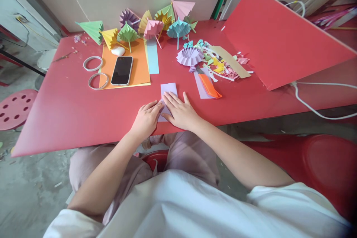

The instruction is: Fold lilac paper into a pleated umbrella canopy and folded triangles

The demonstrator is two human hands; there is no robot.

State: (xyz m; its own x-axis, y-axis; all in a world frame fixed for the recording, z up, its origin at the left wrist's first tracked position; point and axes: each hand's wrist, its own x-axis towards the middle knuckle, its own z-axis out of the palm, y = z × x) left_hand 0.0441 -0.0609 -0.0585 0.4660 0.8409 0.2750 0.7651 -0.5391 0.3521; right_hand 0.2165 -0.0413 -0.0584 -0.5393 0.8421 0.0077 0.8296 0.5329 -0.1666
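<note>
Both hands rest on a pale purple sheet of paper (168, 93) lying near the front edge of the red worktop (69, 111). The left hand (146, 119) lies with its fingers loosely curled, the fingertips touching the paper's lower left edge. The right hand (180, 111) lies flat with the fingers together and stretched out, pressing the lower part of the sheet down; neither hand grips anything. Just to the right of the paper lies an orange utility knife (209, 86) on another purple sheet. Behind it sits a purple paper fan (190, 56) beside a heap of paper scraps (223, 65). To the left, a phone (122, 70) lies on orange paper (139, 68), with two tape rings (93, 63) beside it. Folded paper umbrellas (153, 26) stand along the back.
</note>
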